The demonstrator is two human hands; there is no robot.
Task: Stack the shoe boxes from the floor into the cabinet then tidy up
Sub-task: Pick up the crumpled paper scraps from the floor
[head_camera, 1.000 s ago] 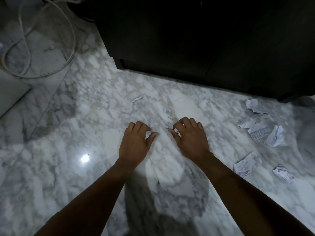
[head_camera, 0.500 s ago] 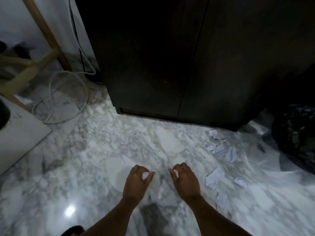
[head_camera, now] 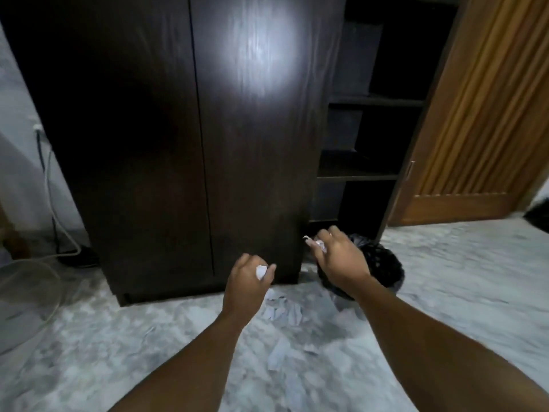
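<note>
The dark wooden cabinet (head_camera: 184, 138) stands ahead with both doors closed. My left hand (head_camera: 246, 281) is raised before its lower right corner and pinches a small crumpled white paper scrap (head_camera: 260, 272). My right hand (head_camera: 338, 257) holds another crumpled paper scrap (head_camera: 320, 245) and hovers above the near rim of a black bin (head_camera: 383, 266) lined with a dark bag. Several torn paper pieces (head_camera: 282, 310) lie on the marble floor (head_camera: 445, 292) between my forearms. No shoe boxes are in sight.
Open dark shelves (head_camera: 371, 138) stand right of the cabinet, with a ribbed wooden door (head_camera: 481, 114) beyond them. At the left, a cable (head_camera: 50, 185) runs down the wall near a fan grille (head_camera: 29, 292) on the floor.
The view has lifted from the floor to the cabinet front. Both hands rose off the floor with paper scraps, and my right hand moved right to above the bin.
</note>
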